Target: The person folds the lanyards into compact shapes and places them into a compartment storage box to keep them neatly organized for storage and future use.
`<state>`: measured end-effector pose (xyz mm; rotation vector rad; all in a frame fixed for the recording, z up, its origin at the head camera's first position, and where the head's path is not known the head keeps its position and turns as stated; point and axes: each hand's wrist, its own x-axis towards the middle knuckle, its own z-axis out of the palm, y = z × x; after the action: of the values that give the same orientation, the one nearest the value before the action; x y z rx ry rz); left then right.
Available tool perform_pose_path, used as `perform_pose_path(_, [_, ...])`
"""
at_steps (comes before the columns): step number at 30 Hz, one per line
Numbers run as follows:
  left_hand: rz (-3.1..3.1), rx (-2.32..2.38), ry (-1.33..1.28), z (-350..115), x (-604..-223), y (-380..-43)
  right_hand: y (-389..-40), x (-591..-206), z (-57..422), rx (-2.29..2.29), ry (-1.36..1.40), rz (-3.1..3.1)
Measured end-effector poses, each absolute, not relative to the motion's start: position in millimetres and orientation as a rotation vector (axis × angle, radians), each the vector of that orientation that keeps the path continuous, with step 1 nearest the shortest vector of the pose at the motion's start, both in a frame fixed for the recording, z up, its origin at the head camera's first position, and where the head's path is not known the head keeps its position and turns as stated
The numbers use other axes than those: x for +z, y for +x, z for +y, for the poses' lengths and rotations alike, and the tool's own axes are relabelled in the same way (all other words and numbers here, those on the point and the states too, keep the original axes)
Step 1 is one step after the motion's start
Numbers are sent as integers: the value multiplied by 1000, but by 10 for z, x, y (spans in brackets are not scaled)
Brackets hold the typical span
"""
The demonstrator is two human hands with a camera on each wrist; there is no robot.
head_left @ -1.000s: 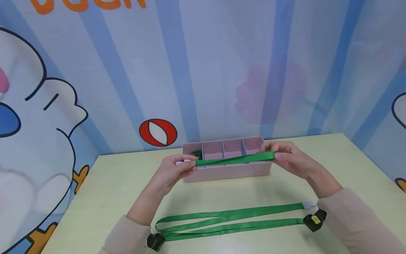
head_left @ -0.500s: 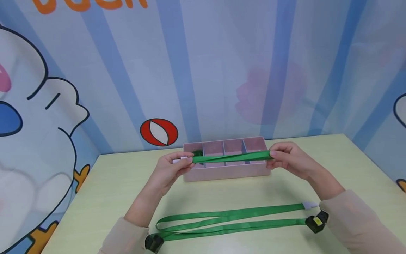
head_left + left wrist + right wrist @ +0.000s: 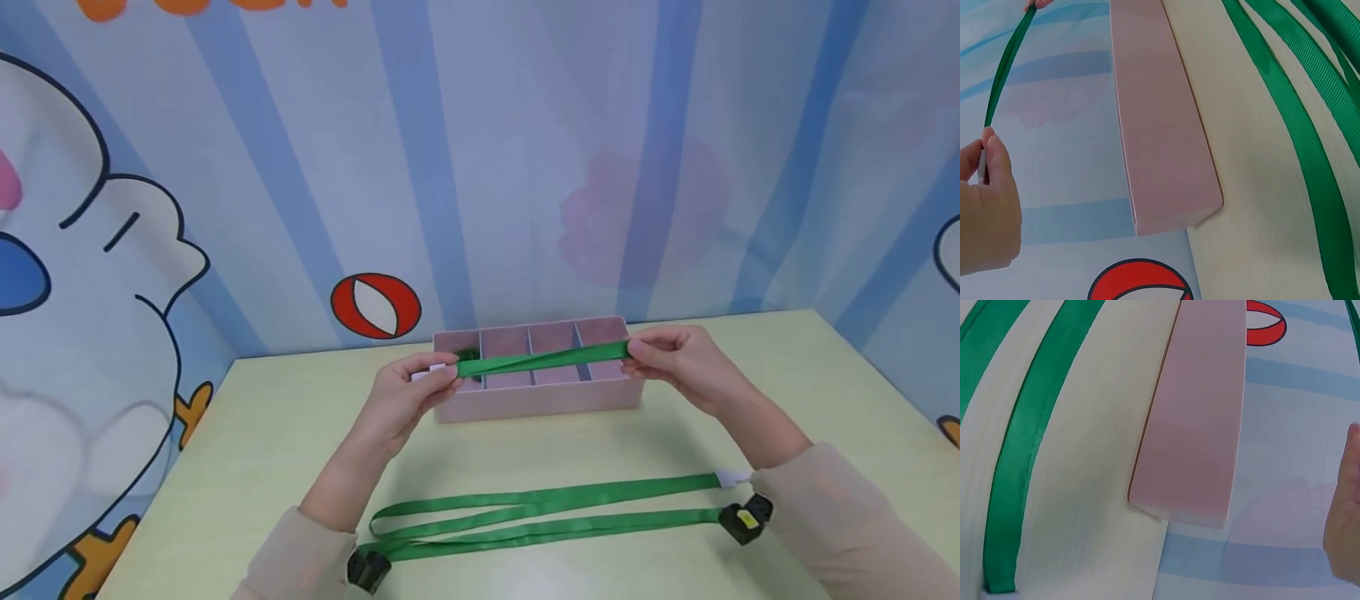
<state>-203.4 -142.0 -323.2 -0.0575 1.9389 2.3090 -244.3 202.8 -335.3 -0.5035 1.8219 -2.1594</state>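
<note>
A folded green lanyard (image 3: 543, 360) stretches between both hands, in front of and above the pink divided box in the head view. My left hand (image 3: 408, 400) pinches its left end between thumb and fingers, where a white end piece pokes out. At the other end, my right hand (image 3: 686, 367) pinches the green band with thumb and fingertips. The left wrist view shows the left hand (image 3: 988, 209) with the band rising from its fingertips. Only part of the right hand (image 3: 1344, 515) shows at the edge of the right wrist view.
Behind the lanyard stands the pink box (image 3: 540, 404), a dark green bundle (image 3: 469, 356) in its left compartment. Nearer on the table (image 3: 300, 417) lie long green straps (image 3: 540, 498) with a white end (image 3: 731, 478). Black devices (image 3: 369, 570) sit by the cuffs.
My right hand has moved left, and its fingers have closed in around the lanyard's end, so the span between the hands is shorter. The left hand stays nearly in place.
</note>
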Motion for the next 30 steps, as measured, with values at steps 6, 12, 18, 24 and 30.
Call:
perform_pose_path(6, [1947,2330,-128,-1392,-3270,-2039,-2415,-3320,1942,-2244,-358,1871])
perform_pose_path(12, [2009,2279,-144,-1405,-3307,-2032,-2419,-3335,1959,-2168,-309,1905])
perform_pose_path(18, [1962,2279,-125,-1424,-3315,-2023,-2438,-3365,2036,-2152,-371,1781])
perform_pose_path(24, [1908,2285,-147,-1411,-3364,-2017,-2440,-3399,2083,-2210,-441,1521])
perform_pose_path(30, [2024,2190,-93,-1409,-3378,-2031,-2434,-3337,2088,-2045,-378,1854])
